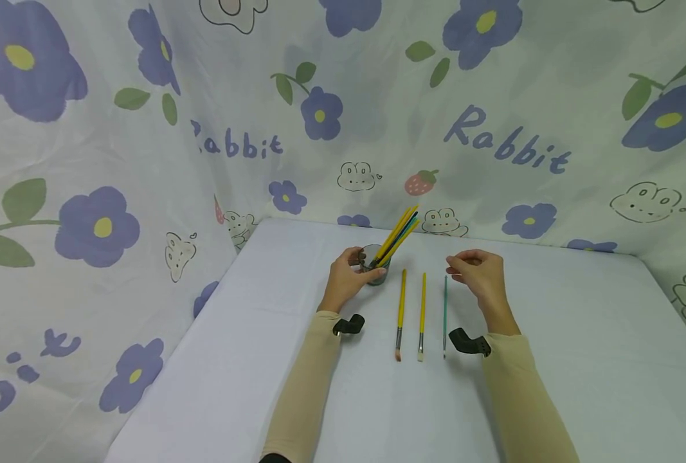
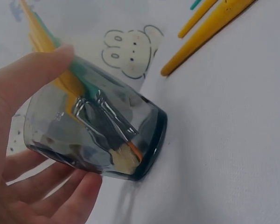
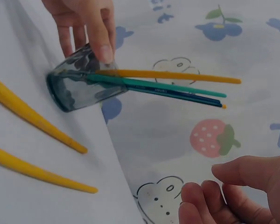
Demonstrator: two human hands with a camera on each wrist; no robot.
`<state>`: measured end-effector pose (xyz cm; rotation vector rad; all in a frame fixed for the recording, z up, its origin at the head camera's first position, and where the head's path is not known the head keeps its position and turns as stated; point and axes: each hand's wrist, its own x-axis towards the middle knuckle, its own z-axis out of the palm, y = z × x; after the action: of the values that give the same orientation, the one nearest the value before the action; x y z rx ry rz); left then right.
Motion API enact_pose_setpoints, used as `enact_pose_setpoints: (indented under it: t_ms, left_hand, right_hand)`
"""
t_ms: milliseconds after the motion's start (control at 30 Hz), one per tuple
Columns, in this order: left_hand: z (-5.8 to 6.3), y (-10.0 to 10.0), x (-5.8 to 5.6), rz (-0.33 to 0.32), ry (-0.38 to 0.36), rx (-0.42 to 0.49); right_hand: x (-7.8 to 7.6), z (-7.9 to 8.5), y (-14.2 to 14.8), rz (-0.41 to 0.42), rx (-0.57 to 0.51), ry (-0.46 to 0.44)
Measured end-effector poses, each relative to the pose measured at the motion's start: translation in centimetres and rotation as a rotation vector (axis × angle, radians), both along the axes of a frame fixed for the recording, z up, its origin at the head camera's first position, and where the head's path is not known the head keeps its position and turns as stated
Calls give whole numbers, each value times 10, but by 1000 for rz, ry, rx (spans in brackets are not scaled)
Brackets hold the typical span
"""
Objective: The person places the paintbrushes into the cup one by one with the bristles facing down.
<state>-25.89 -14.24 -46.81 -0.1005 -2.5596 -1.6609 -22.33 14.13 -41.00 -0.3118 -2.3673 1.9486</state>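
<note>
My left hand grips a clear bluish drinking glass, thumb on the near side and fingers round the far side. Several paintbrushes with yellow, teal and dark handles lean in it, bristles down. Three more brushes lie side by side on the table: a thicker yellow paintbrush, a thinner yellow paintbrush and a teal paintbrush. Just past the teal handle's far end hovers my right hand. Its fingers are loosely bent, and the right wrist view shows nothing between thumb and fingers.
A white cloth covers the table. Behind it and on the left hangs a curtain printed with flowers and rabbits. Black wrist mounts sit over both beige sleeves.
</note>
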Motion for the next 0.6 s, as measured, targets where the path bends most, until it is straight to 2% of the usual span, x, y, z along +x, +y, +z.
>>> enact_pose_setpoints:
  t_ms: [200, 367, 600]
  left_hand:
    - [-1, 1, 0, 11, 9, -56]
    - [-2, -1, 1, 8, 14, -105]
    - [-2, -6, 2, -25, -8, -57]
  right_hand:
    - [3, -11, 5, -3, 6, -37]
    - [4, -22, 8, 9, 81, -84]
    - [4, -33, 13, 68, 174, -135]
